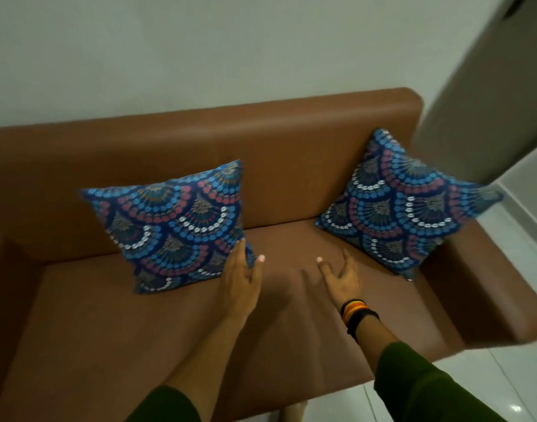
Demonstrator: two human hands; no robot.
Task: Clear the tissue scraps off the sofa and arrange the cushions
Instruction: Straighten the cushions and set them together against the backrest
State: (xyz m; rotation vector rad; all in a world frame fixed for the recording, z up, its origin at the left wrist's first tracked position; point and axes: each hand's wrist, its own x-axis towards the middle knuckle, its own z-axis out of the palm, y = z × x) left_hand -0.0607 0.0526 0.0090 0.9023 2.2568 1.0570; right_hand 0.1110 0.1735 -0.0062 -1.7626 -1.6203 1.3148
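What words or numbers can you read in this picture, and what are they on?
None: there is no readable text anywhere.
Left cushion: only a blue, red and white fan pattern, no letters.
Right cushion: the same pattern, no letters.
Sofa: plain brown, no label showing.
Wristbands on the right hand: coloured stripes only, no writing.

Plain pale wall (pixel 200 50) at the back. Glossy white tiled floor (pixel 516 370) to the right. Grey door (pixel 486 95) beside it.
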